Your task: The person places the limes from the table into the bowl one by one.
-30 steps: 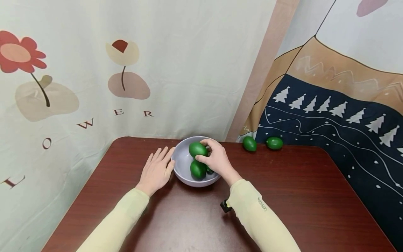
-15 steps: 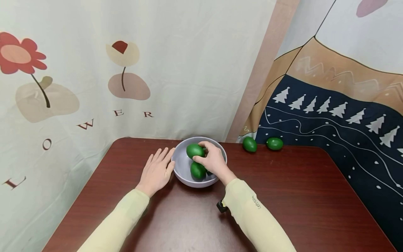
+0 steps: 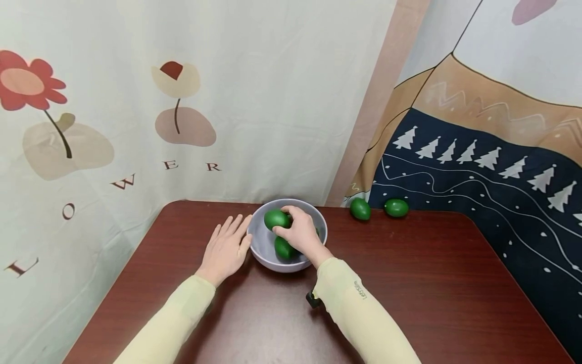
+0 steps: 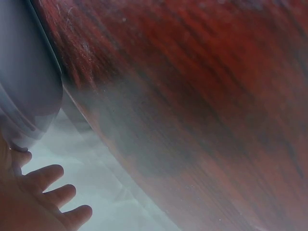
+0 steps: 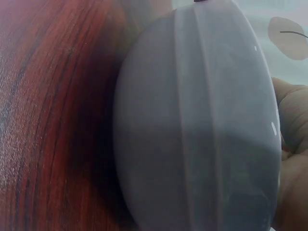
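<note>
A pale grey-lavender bowl (image 3: pixel 260 242) stands near the table's back edge. My right hand (image 3: pixel 297 230) reaches over it and grips a smooth green avocado-like fruit (image 3: pixel 276 219) between thumb and fingers, at the bowl's upper left. Below that, a second green fruit (image 3: pixel 284 247) lies in the bowl; a bit of another green one shows behind the hand. My left hand (image 3: pixel 225 249) is spread flat, its fingers straight and its thumb at the bowl's left rim. In the right wrist view the bowl's side (image 5: pixel 192 120) hides most of the right hand (image 5: pixel 294 144).
Two more green fruits, one (image 3: pixel 360 209) upright-leaning and one (image 3: pixel 396 208) on its side, lie at the table's back edge, right of the bowl. The dark red wooden table (image 3: pixel 409 283) meets a printed curtain (image 3: pixel 273 101) behind.
My right hand has moved slightly left across the bowl with the green fruit in its grip. The left hand keeps its place at the rim.
</note>
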{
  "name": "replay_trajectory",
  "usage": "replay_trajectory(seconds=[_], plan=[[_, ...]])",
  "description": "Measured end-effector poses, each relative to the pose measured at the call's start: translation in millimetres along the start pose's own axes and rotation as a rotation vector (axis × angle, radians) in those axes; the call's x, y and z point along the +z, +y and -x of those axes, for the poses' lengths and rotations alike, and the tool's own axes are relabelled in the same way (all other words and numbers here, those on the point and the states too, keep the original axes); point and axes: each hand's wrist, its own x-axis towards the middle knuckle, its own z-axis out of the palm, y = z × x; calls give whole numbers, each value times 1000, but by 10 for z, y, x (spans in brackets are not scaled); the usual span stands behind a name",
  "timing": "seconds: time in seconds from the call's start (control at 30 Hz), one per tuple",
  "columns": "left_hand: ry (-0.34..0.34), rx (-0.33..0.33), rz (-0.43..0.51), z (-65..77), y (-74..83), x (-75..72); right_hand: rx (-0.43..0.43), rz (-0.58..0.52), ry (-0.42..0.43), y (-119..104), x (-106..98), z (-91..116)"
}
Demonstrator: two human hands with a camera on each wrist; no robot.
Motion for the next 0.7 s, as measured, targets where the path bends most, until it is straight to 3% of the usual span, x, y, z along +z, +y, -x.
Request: replay_trajectory(seconds=[0.7], plan=[[4, 9, 0, -3, -4, 13, 20, 177, -54, -108, 154, -84]])
